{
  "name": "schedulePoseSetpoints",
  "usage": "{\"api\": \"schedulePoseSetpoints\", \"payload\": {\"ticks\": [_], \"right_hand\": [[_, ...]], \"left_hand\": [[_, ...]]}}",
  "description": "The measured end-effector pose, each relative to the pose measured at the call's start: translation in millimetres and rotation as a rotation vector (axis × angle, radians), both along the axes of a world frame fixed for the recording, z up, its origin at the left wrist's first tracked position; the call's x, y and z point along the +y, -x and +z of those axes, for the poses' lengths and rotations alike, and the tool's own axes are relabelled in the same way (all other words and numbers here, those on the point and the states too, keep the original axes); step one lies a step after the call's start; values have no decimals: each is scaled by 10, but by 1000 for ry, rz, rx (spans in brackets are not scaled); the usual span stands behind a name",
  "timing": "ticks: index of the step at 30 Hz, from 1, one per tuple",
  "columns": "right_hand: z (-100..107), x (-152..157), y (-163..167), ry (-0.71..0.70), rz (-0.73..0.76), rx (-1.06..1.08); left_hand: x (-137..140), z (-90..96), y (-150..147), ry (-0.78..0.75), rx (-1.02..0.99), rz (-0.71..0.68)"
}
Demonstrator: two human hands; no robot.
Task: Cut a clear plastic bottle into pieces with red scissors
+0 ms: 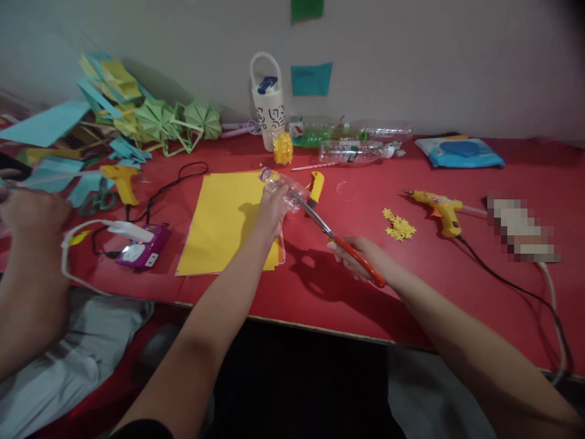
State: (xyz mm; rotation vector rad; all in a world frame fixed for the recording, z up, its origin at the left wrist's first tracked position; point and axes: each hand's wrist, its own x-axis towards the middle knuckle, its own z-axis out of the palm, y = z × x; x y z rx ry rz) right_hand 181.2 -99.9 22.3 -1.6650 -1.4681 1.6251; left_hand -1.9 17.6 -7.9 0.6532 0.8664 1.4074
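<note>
My left hand (273, 204) is closed around a clear plastic bottle piece (295, 198), its neck pointing to the upper left. In my right hand (361, 256) is a pair of scissors (331, 233) with red handles. The scissor blades reach up and left to the plastic, at its edge by my left fingers; whether they are cutting into it I cannot tell. Beneath my left forearm lies a stack of yellow paper (223, 219). A yellow-handled cutter (315, 188) rests just behind the plastic.
Yellow stars (399, 225) and a yellow glue gun (436, 208) lie to the right. Plastic bottles (350, 151), a white tumbler (269, 116) and a wipes pack (459, 152) stand along the wall. At left are a purple power socket (148, 247), another glue gun (122, 182) and another person's hand (34, 213).
</note>
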Motion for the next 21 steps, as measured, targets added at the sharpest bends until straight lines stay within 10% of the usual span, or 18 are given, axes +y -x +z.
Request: {"api": "schedulePoseSetpoints", "payload": {"ticks": [21], "right_hand": [[30, 2, -12, -72, 94, -36]], "left_hand": [[97, -130, 86, -126, 161, -42]]}}
